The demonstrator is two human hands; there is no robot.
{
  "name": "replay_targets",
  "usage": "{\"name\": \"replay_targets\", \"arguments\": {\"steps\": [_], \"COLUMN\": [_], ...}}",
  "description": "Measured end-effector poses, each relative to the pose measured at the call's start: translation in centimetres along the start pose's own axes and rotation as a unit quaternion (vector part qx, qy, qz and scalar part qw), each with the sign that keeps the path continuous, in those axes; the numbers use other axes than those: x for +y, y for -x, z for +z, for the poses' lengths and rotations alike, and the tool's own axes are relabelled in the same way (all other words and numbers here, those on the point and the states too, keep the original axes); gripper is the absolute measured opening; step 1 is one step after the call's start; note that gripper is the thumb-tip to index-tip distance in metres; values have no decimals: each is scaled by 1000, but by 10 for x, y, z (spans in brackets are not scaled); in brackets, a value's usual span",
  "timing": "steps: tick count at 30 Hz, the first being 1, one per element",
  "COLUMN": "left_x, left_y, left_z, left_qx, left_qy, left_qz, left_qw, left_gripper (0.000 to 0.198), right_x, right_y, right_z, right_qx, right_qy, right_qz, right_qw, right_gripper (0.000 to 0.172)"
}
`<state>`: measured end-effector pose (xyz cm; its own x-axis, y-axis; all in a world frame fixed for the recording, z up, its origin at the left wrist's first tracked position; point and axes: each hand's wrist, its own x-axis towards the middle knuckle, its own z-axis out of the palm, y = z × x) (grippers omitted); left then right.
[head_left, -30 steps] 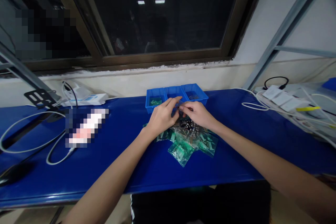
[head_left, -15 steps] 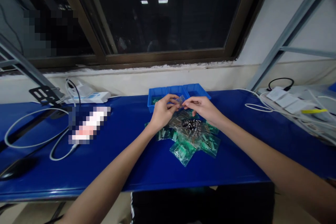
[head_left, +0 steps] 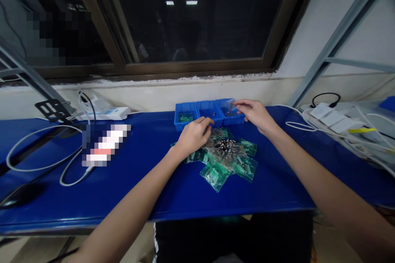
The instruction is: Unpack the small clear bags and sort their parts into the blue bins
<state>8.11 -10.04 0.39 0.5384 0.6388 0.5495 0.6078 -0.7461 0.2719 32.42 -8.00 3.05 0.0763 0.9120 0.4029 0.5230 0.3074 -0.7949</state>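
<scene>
A heap of small clear and green bags of parts (head_left: 226, 157) lies on the blue table (head_left: 154, 189). Behind it stand three small blue bins in a row (head_left: 209, 116). My right hand (head_left: 254, 114) reaches over the right bin and pinches a small clear bag (head_left: 228, 104) above it. My left hand (head_left: 195, 134) rests at the heap's left edge, fingers curled loosely with the tips near the middle bin; nothing shows in it.
White cables (head_left: 37, 152) loop across the table's left side beside a blurred-out item (head_left: 103, 146) and a white device (head_left: 106, 111). More white adapters and cords (head_left: 333, 119) lie at the right. A dark window runs behind the table.
My right hand has carried the small clear bag from between both hands to above the right bin. My left hand has let go of it and dropped to the heap.
</scene>
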Motion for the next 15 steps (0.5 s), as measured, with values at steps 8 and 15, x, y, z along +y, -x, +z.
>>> {"name": "replay_targets", "arguments": {"steps": [8,15], "left_x": [0,0], "left_y": [0,-1], "left_z": [1,4], "left_qx": [-63,-71], "left_qy": [-76,-82], "left_qz": [24,26], "left_qw": [995,994], "left_gripper": [25,25], "right_x": [-13,-5], "right_y": [10,19], "right_z": [2,9], "right_qx": [-125,-292], "right_qy": [151,227], "right_qz": [-96,-120], "right_qw": [976,921], "right_gripper": [25,30]}}
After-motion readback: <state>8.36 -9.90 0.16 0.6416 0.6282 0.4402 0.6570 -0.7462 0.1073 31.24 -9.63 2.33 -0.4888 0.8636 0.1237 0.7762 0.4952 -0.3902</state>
